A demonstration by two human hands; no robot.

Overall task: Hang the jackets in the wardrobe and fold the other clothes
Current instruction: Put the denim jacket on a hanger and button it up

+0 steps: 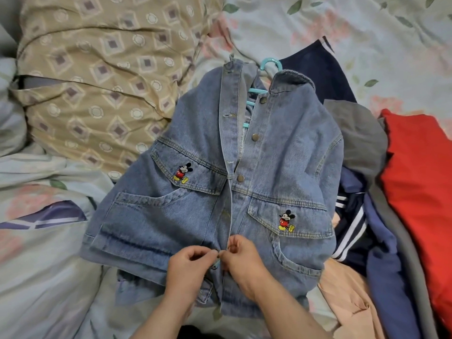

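The work surface is a bed (367, 33) covered with a pale floral sheet. A tan pillow (97, 69) with a diamond print lies at the upper left, and rumpled light bedding (49, 216) fills the left side. No wardrobe is in my view.

The denim jacket (195, 143) lies face up in the middle of the bed, collar away from me. A teal hanger (270, 62) is already inside it: the hook sticks out past the collar and the bars show through the open neck.

Hand state:
1. The left hand (188, 267) pinches the front edge of the jacket low on the placket, fingers curled.
2. The right hand (244, 260) pinches the facing edge, its fingertips touching those of the left hand.
3. I cannot see a button between them; the fingers cover that spot.

Three metal buttons (255, 136) higher up are unfastened.

Progress, as I judge it: the task is at an early stage. This jacket is on its hanger and is being closed at the front; it is not yet hung. To the right, touching the jacket, lies an unfolded pile: a red garment (420, 179), a grey garment (359, 133), a navy garment with white stripes (318, 69), a blue garment (386, 277) and a peach garment (347, 302). I see nothing folded.
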